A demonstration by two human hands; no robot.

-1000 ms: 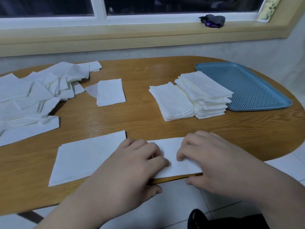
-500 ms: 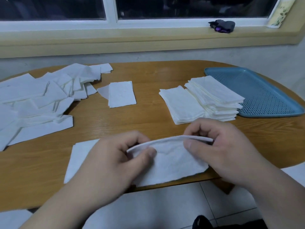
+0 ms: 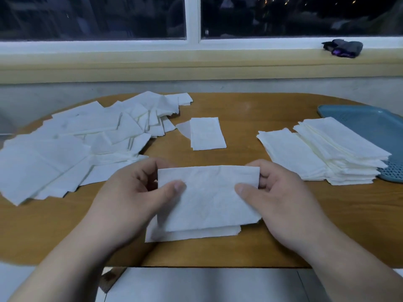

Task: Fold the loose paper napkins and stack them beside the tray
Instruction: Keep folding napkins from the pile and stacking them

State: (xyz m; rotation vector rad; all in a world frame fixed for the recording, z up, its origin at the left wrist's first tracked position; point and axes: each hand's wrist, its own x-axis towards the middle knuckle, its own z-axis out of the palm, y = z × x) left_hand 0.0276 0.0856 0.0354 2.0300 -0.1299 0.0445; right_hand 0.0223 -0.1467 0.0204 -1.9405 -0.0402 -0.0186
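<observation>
No brand, label or legible writing shows on any item.

Count, taken from the blue tray (image 3: 370, 125) as landmark: one tray, at the far right edge of the wooden bench (image 3: 250, 110). Two stacks of folded napkins stand just left of it: the taller stack (image 3: 346, 149) overlaps the tray's near left rim, and the lower stack (image 3: 290, 153) sits touching that one's left side. One single folded napkin (image 3: 207, 134) lies further left, apart from both stacks, with a thin loose scrap (image 3: 183, 128) at its left edge. Well to the left of the tray, the loose pile (image 3: 76, 144) spreads across the bench's left end; its sheets overlap too much to count. One dark object (image 3: 343, 47) rests on the window sill above and behind the tray.

Grip: both hands hold one held napkin (image 3: 207, 197), folded over, lifted at the bench's near edge, left of and nearer than the stacks. The left hand (image 3: 130, 199) pinches its left end, thumb on the near face, fingers behind. The right hand (image 3: 281, 197) pinches the right end likewise. Both grips are narrow, closed on the paper. A lower layer (image 3: 192, 234) shows beneath the front fold; whether it touches the bench cannot be told.
</observation>
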